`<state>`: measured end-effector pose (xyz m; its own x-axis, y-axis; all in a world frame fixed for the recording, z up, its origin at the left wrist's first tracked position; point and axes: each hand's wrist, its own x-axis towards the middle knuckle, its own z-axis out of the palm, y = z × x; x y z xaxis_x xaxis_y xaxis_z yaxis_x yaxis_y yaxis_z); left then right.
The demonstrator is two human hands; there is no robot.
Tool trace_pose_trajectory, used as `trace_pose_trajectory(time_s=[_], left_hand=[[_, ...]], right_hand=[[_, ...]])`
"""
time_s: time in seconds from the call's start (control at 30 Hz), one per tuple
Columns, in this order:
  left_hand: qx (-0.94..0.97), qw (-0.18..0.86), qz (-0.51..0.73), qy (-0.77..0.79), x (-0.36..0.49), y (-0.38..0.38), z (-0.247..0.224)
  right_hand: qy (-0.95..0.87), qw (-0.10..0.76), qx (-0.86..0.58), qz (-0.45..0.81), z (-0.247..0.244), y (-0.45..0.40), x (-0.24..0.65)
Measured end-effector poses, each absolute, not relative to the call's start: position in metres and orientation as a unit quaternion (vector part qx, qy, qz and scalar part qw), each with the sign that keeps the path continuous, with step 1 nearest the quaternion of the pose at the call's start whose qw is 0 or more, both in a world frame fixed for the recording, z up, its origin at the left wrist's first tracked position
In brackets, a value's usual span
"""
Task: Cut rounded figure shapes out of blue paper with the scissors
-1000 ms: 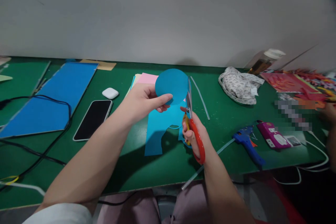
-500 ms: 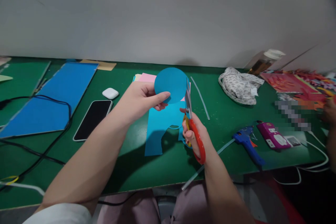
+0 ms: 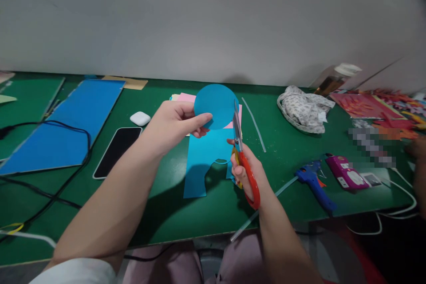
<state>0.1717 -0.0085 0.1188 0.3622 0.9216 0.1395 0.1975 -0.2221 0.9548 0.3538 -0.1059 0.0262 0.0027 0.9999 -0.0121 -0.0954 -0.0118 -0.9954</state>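
Between the thumb and fingers of my left hand (image 3: pixel 183 120) is a round blue paper disc (image 3: pixel 216 102), held up above the table. My right hand (image 3: pixel 248 166) grips scissors (image 3: pixel 250 182) with red and yellow handles. Their blades point upward along the right edge of the disc and look nearly closed. Below lies a blue paper sheet (image 3: pixel 196 164) with rounded cut-outs, partly shaded by my hands. Pink paper (image 3: pixel 188 97) shows behind the disc.
Left are a phone (image 3: pixel 118 151), a white earbud case (image 3: pixel 140 118), a blue board (image 3: pixel 76 120) and black cables. Right are a blue glue gun (image 3: pixel 314 182), clear glue sticks (image 3: pixel 254 124), a patterned cloth pouch (image 3: pixel 302 108), a purple pack (image 3: pixel 346 172) and a bottle (image 3: pixel 337 77). Another person's hand (image 3: pixel 418 153) shows far right.
The disc and my left hand have shifted slightly left and up. The scissors have tilted a little left, staying at the disc's right edge.
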Motion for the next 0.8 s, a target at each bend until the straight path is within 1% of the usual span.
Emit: trace_pose_trajectory(time_s=[0.33, 0.63, 0.73, 0.8], left_hand=[[0.665, 0.467, 0.404, 0.421, 0.169, -0.007, 0.119], [0.651, 0.446, 0.429, 0.439, 0.169, -0.006, 0.120], [0.613, 0.471, 0.463, 0.435, 0.174, -0.004, 0.117], [0.572, 0.519, 0.480, 0.416, 0.181, -0.005, 0.113]], right_hand=[[-0.496, 0.517, -0.484, 0.503, 0.034, -0.112, 0.353], [-0.501, 0.529, -0.482, 0.487, 0.016, -0.104, 0.353], [-0.496, 0.528, -0.489, 0.486, 0.018, -0.106, 0.353], [-0.498, 0.531, -0.488, 0.482, 0.021, -0.109, 0.352]])
